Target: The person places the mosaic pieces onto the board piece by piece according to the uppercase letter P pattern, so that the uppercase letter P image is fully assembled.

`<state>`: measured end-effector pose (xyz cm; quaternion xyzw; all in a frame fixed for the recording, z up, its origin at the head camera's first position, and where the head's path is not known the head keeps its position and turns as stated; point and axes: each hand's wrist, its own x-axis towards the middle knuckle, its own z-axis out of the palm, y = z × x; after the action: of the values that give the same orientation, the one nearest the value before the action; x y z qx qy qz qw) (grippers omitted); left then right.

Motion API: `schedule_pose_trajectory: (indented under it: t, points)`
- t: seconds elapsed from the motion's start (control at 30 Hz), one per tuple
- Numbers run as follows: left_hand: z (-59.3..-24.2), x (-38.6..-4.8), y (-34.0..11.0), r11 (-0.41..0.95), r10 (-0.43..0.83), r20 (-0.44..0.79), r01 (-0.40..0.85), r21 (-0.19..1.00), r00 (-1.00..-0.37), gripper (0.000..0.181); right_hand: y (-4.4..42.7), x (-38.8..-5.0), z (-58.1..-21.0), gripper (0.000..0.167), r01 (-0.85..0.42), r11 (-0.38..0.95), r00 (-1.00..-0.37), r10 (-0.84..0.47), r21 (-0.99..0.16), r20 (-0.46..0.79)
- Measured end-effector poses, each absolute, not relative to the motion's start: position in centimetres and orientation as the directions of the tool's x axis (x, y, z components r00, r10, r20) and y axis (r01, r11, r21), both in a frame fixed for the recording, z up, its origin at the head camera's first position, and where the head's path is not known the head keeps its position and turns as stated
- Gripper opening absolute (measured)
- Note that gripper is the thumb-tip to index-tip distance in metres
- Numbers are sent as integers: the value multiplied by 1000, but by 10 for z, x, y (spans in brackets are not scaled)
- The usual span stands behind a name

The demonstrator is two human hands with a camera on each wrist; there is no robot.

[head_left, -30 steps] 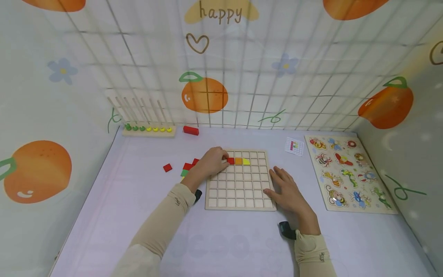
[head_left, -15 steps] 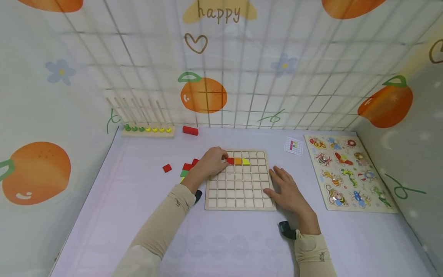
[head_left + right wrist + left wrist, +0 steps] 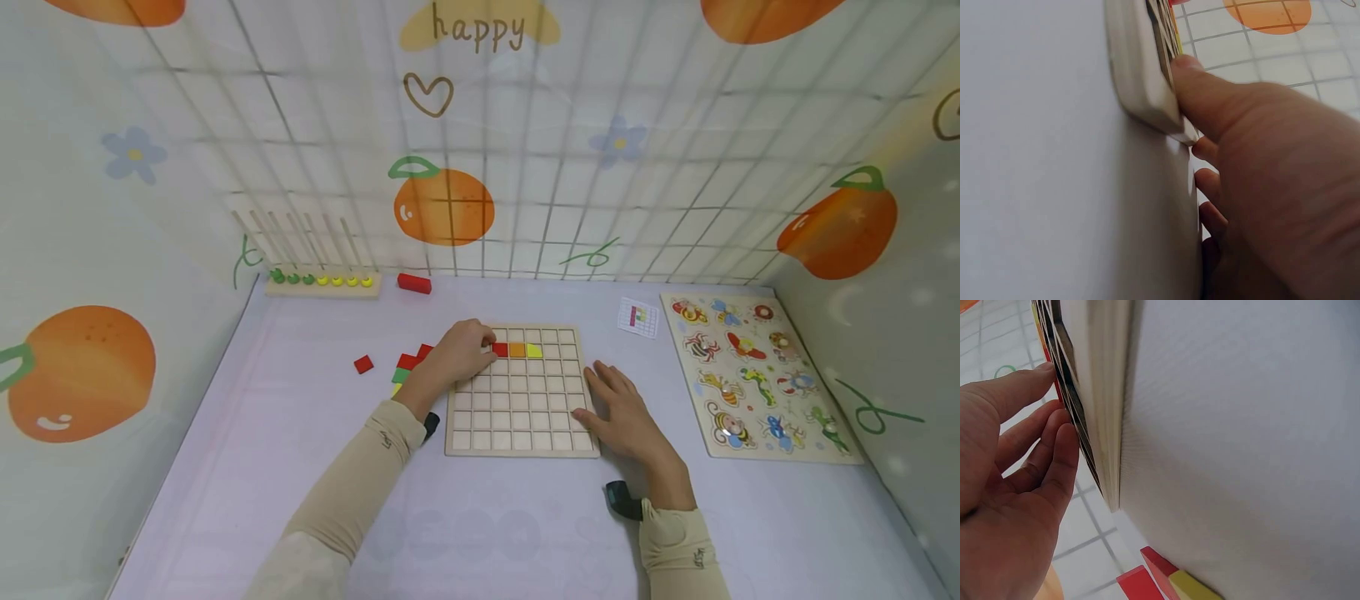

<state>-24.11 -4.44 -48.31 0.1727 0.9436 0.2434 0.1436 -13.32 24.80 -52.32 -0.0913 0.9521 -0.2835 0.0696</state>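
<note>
Left hand (image 3: 461, 351) partly hides gridded board (image 3: 521, 419) (grip unclear).

A person's left hand (image 3: 459, 350) covers upper-left cells of a gridded wooden board (image 3: 529, 422), leaving unclear whether its fingertips hold anything; the same hand and wrist hide part of a tile pile (image 3: 406, 362). Lettering on 2 sleeves (image 3: 352, 483), both cropped by the bottom edge, and fine marks on a small card (image 3: 638, 318) are too small to read. At top, 2 printed oranges (image 3: 772, 17) are cut off. The left wrist view crops the board above and tiles below; in the right wrist view, the right hand (image 3: 1282, 175) is cut by the frame, its fingers partly hidden.
</note>
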Motion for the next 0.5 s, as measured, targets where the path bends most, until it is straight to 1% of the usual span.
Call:
schedule_pose_trajectory:
  t: [0.5]
  points:
    - [-485, -241, -45, 817, 402, -158, 276, 506, -902, 34, 247, -132, -522, 80, -132, 817, -974, -213, -562, -81]
